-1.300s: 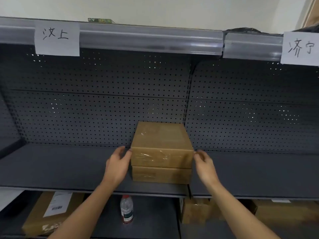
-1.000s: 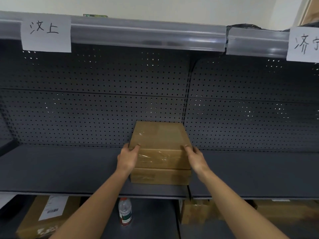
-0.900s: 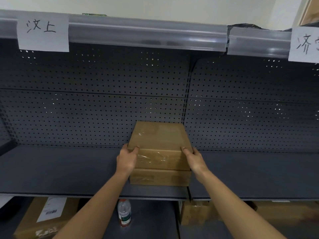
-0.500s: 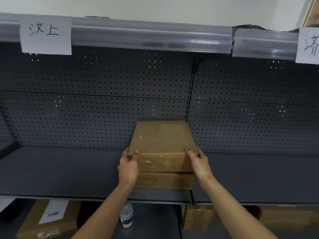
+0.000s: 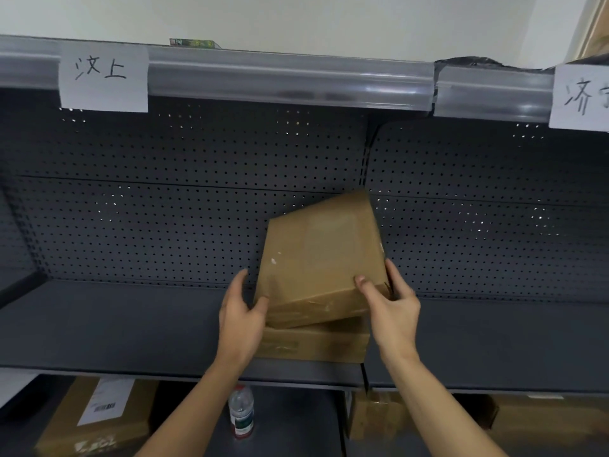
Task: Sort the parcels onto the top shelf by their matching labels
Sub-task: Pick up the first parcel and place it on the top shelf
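Two brown cardboard parcels sit in the middle of the dark middle shelf. The upper parcel is tilted, its far end raised and its near left corner low, above the lower parcel, which lies flat. My left hand holds the upper parcel's near left corner. My right hand holds its near right corner, thumb on top. The top shelf's rail carries a handwritten white label at the left and another at the right edge.
A perforated dark back panel closes the shelf behind. On the bottom level stand a water bottle, a labelled carton at the left and more cartons at the right. A small green box lies on the top shelf.
Both hands closed on the upper parcel's near corners, then lifted and tilted it, far end up and turned to the right. The lower parcel stayed put.
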`<state>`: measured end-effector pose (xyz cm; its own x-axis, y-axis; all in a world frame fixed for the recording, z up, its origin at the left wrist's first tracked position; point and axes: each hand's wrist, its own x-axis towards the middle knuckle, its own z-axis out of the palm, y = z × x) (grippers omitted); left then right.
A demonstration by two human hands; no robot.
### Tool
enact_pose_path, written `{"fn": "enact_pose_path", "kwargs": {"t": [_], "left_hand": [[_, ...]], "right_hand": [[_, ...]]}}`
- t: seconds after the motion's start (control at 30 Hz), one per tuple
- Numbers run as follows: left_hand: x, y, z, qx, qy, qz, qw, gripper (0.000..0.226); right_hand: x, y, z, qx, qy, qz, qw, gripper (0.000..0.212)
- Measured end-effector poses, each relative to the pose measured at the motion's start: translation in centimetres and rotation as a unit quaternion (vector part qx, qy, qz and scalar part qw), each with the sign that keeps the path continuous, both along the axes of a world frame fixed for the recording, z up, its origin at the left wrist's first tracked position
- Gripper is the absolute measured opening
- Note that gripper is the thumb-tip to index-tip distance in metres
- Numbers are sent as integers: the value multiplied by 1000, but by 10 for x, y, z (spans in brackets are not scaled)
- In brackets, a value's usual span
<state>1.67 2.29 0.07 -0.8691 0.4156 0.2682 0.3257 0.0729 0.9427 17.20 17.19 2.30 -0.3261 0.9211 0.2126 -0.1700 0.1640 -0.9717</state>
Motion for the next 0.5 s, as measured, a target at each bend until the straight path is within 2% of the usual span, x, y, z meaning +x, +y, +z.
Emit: {"fn": "enact_pose_path", "kwargs": {"t": [0.07,0.1,0.17,0.23,0.37,0.5], "left_hand": [[10,-2,8,-23,65,-50,996,69],[16,-1,11,-66,113,-81,988,75],[29,5,14,-190,245,-104,945,92],[36,12,14,-267,338,-63,900,106],[36,18,15,-298,410,42,861,118],[34,16,10,-282,454,72,842,122]], "right_hand": [[4,-8,4,45,-13,-13,999,74],[5,-11,6,64,-11,-17,998,72],[6,-17,12,81,3,-17,997,71],[4,-20,17,74,15,-11,997,74],[0,-22,21,47,30,5,998,80],[2,-27,26,53,23,7,998,78]]}}
